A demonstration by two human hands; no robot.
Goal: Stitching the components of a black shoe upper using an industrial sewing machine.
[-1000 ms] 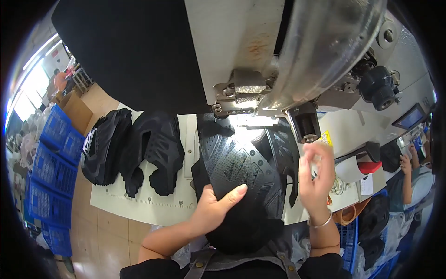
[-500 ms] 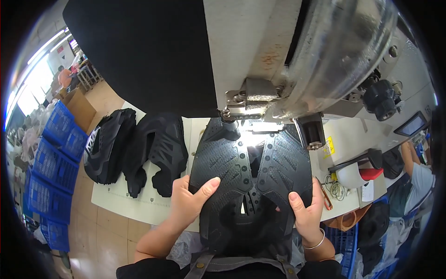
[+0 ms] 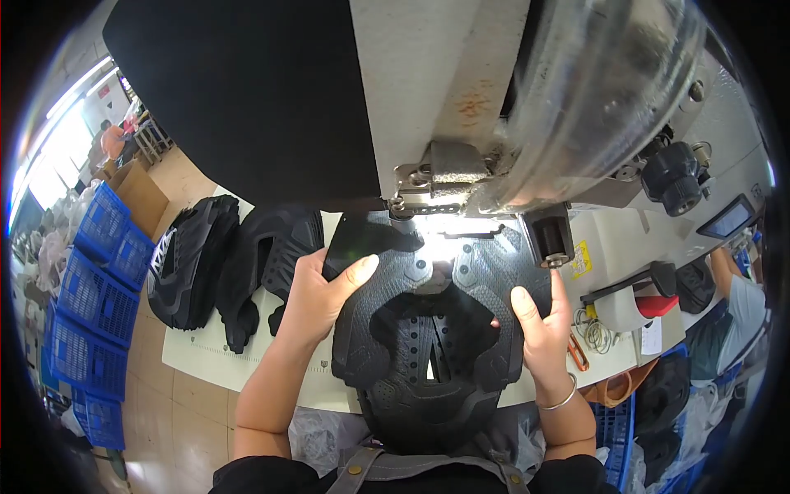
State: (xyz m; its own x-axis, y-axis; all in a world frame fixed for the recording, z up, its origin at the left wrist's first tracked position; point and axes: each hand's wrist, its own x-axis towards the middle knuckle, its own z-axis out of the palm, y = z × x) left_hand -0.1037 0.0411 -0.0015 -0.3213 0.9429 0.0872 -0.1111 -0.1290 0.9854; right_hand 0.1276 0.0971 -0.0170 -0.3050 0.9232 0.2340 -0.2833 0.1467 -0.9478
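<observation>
Upper (image 3: 362,317) looked synthetic, pebbled, with a low sheen. Machine (image 3: 411,74) looked like painted metal, smooth, with rust-like stains (image 3: 475,102). Bracket (image 3: 457,160) was bare metal, grainy. Guard (image 3: 592,115) was clear, glossy plastic, hazy in patches. Knob (image 3: 671,177) looked like plastic. Table (image 3: 206,346) appeared smooth. Crates (image 3: 99,284) were moulded plastic, carton (image 3: 136,198) matt cardboard. Bags (image 3: 317,438) were thin, crinkled plastic film, glossy. Strap (image 3: 411,466) was cloth, rivets (image 3: 355,470) brassy. Bracelet (image 3: 571,393) was shiny metal.

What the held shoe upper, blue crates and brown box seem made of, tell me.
Black shoe upper: probably synthetic, low sheen; textured surface catches light. Leather possible.
Blue crates: likely moulded plastic, smooth-looking; regular lattice walls.
Brown box: apparently matte cardboard; plain flat panels.
</observation>
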